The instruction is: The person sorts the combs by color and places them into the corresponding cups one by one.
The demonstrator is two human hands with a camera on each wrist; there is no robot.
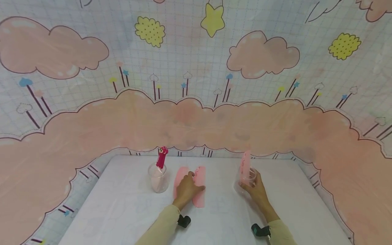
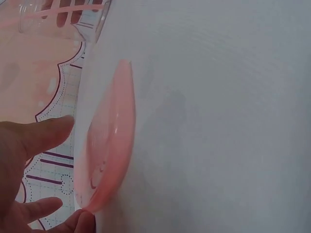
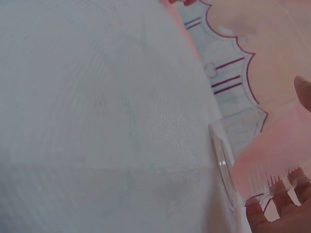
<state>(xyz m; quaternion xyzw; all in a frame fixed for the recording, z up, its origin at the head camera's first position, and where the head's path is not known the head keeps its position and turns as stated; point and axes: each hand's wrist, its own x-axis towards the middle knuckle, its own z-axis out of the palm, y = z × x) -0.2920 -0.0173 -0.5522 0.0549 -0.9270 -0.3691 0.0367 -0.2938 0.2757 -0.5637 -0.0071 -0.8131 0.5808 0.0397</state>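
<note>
In the head view my left hand (image 1: 186, 189) reaches over two flat pink plastic pieces, one rounded (image 1: 180, 173), the other straighter (image 1: 200, 199). Its thumb and fingers are spread apart. The left wrist view shows fingertips touching the near end of a curved pink piece (image 2: 124, 131) with fine ribbing. My right hand (image 1: 256, 190) holds a clear plastic cup (image 1: 237, 185) on the right side of the table. A pink comb (image 1: 245, 166) stands upright in that cup; its teeth show in the right wrist view, with several fingers (image 3: 284, 206) behind them.
Left of the pink pieces stands another clear cup (image 1: 153, 178), with a red cartoon-topped item (image 1: 161, 158) sticking out. The white tabletop (image 1: 107, 204) ends at a far edge, against a patterned backdrop (image 1: 196, 126) of clouds and stars.
</note>
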